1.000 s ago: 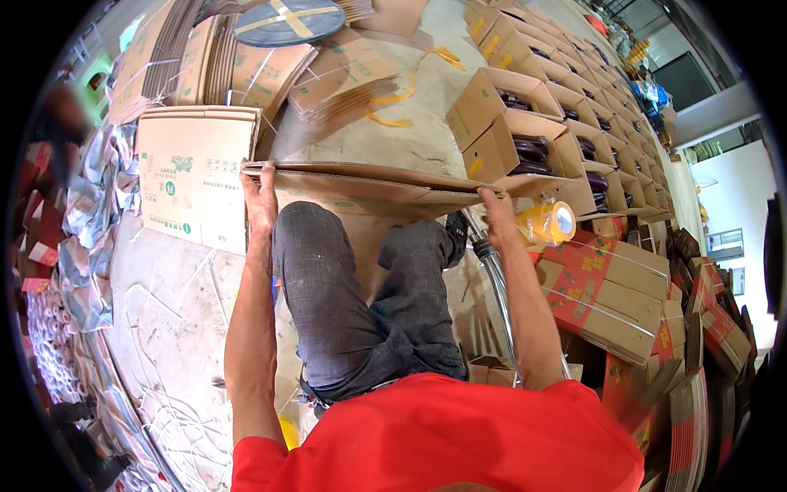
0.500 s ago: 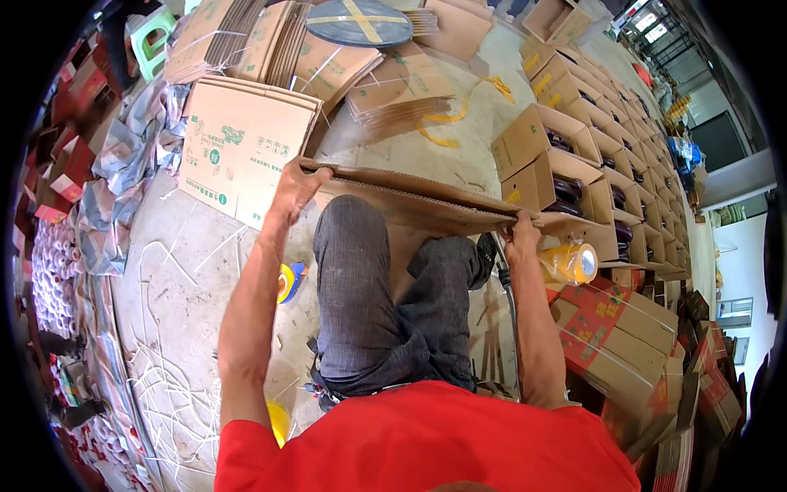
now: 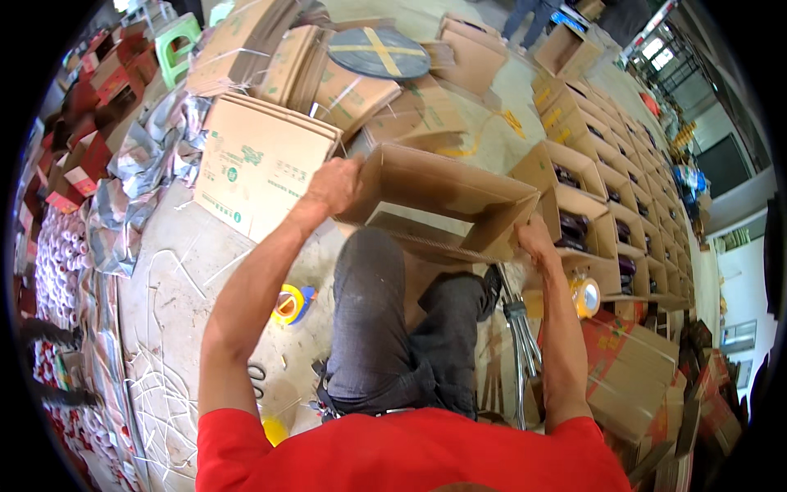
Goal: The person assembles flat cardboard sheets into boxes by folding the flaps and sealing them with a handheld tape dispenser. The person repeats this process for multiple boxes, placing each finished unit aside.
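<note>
A brown cardboard box (image 3: 451,190) stands opened into a four-walled frame in front of my knees, with the floor showing through its middle. My left hand (image 3: 336,185) is closed on its left end, beside a stack of flat cartons (image 3: 262,156). At the opposite end my right hand (image 3: 534,238) grips the right side wall, fingers partly hidden by the cardboard. Close to the right forearm lies a roll of yellow tape (image 3: 585,297). A blue and yellow tape dispenser (image 3: 293,304) rests on the floor left of my knee.
Rows of open cartons (image 3: 602,209) holding dark purple, glossy produce fill the right side. Metal legs (image 3: 522,332) stand by my right arm. Scissors (image 3: 257,380) and tangled white straps (image 3: 160,394) lie at left. A round dark disc (image 3: 379,53) sits on bundled cartons behind.
The box, nearly flat before, has been spread open into a rectangular frame. My left hand has shifted right, and my right hand has moved slightly right and down.
</note>
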A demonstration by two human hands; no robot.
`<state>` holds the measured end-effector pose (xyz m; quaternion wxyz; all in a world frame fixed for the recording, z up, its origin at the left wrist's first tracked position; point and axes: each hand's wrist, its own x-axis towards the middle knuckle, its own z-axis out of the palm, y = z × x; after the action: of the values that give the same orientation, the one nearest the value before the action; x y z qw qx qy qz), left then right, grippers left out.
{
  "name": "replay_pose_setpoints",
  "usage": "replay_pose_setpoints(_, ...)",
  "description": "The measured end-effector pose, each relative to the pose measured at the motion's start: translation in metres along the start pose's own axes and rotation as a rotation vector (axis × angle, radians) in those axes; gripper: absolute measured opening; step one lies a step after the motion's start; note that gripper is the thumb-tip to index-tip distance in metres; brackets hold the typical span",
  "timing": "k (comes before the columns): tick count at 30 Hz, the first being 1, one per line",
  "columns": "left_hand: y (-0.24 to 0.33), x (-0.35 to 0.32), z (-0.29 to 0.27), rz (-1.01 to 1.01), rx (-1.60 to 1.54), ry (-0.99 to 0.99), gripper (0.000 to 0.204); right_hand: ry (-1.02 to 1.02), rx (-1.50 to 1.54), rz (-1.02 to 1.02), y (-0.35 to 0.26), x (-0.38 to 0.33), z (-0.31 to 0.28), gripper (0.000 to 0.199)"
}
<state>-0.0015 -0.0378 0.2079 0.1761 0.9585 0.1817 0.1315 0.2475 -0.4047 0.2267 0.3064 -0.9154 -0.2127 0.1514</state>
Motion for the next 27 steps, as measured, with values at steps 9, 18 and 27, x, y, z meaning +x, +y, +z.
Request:
replay_pose_setpoints(9,0.006,0.033,0.013,-0.287,0.033,0.092,0.024,-0.163,-0.601,-0.185,-0.036,0.038,0.063,0.054)
replay_pose_setpoints(18,0.045,0.086,0.086,0.129,0.124,-0.155,0.026,-0.083,-0.430,-0.528,-0.006,0.096,0.102,0.055)
replay_pose_setpoints(27,0.061,0.060,0.039,0.230,-0.397,-0.893,0.070,-0.521,0.230,-0.235,0.037,0.102,0.085,0.040)
